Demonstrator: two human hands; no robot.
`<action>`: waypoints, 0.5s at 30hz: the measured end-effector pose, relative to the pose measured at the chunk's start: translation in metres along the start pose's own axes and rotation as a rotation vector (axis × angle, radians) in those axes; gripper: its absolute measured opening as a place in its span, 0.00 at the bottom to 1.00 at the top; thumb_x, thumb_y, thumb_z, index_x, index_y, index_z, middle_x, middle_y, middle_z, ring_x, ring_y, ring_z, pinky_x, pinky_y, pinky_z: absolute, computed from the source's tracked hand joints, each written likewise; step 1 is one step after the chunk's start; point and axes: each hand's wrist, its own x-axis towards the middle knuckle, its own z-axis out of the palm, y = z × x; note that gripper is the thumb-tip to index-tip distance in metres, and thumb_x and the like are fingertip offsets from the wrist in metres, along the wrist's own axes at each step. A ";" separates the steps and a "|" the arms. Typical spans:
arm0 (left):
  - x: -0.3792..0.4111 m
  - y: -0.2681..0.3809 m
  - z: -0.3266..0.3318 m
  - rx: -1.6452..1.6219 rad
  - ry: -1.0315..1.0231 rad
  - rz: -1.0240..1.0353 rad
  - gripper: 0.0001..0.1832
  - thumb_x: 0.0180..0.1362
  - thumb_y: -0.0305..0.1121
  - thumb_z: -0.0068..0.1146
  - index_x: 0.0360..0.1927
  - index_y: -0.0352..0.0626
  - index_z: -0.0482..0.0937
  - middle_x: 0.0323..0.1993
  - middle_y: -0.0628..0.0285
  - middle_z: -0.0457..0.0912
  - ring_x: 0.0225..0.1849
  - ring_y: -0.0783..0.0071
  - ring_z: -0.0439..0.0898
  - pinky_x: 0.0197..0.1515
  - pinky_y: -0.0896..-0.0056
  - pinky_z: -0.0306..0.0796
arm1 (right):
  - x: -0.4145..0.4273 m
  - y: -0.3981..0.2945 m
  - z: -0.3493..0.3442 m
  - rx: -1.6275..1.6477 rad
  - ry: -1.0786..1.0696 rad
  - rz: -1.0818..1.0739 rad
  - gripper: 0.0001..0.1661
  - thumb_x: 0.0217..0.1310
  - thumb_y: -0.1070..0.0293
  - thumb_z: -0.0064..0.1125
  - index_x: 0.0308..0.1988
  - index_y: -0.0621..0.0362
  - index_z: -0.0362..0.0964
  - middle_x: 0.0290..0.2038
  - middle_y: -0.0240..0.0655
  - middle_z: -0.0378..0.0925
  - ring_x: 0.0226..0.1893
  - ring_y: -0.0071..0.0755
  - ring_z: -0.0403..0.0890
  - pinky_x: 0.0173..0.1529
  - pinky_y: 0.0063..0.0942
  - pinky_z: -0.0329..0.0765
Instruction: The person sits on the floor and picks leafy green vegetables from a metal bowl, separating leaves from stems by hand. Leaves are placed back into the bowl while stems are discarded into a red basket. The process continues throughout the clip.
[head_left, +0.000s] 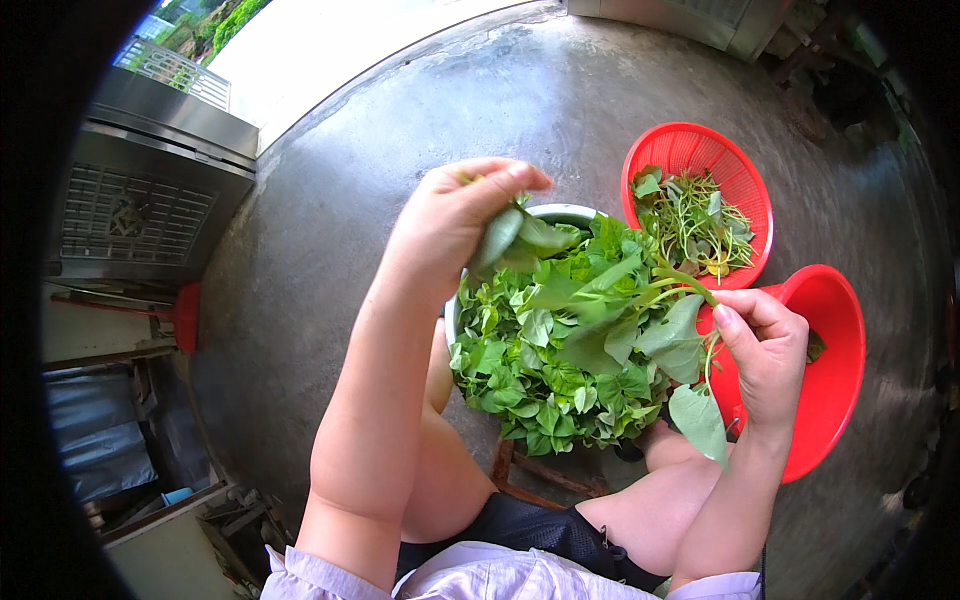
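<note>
A large heap of green leafy stems (540, 345) fills a pale-rimmed basin (566, 211) between my knees. Above its far left side, my left hand (469, 214) pinches some green leaves (514, 236), blurred at their edges. My right hand (761, 349) grips a leafy stem (682, 277) between thumb and fingers over the heap's right side. Broad leaves on this stem hang down and to the left, one large leaf (699, 420) drooping near my right wrist.
A red plastic colander (652, 146) holding stripped stems and a few leaves (705, 217) stands beyond the basin. Nearer on the right is a red plastic basin (832, 420). A wooden frame (517, 491) shows below the heap. Metal doors (150, 202) flank the bright doorway.
</note>
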 end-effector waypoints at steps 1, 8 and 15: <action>-0.001 -0.003 0.005 0.051 -0.032 -0.018 0.10 0.57 0.34 0.52 0.34 0.37 0.78 0.19 0.67 0.74 0.20 0.83 0.73 0.22 0.82 0.69 | 0.000 0.000 0.001 0.002 -0.008 -0.010 0.08 0.54 0.77 0.55 0.35 0.69 0.74 0.25 0.28 0.76 0.24 0.12 0.71 0.29 0.12 0.68; -0.001 -0.017 0.023 0.145 -0.432 -0.124 0.07 0.47 0.31 0.63 0.25 0.37 0.80 0.21 0.68 0.78 0.23 0.84 0.72 0.30 0.82 0.66 | 0.001 0.000 0.003 -0.006 -0.038 -0.001 0.08 0.55 0.77 0.54 0.35 0.69 0.74 0.25 0.29 0.76 0.24 0.12 0.71 0.29 0.12 0.68; -0.005 -0.013 0.019 0.393 -0.622 -0.119 0.08 0.40 0.28 0.65 0.24 0.36 0.81 0.20 0.67 0.78 0.24 0.83 0.72 0.32 0.81 0.66 | 0.001 0.000 0.002 -0.036 0.015 -0.043 0.08 0.54 0.77 0.55 0.36 0.70 0.74 0.26 0.29 0.76 0.24 0.12 0.71 0.29 0.13 0.68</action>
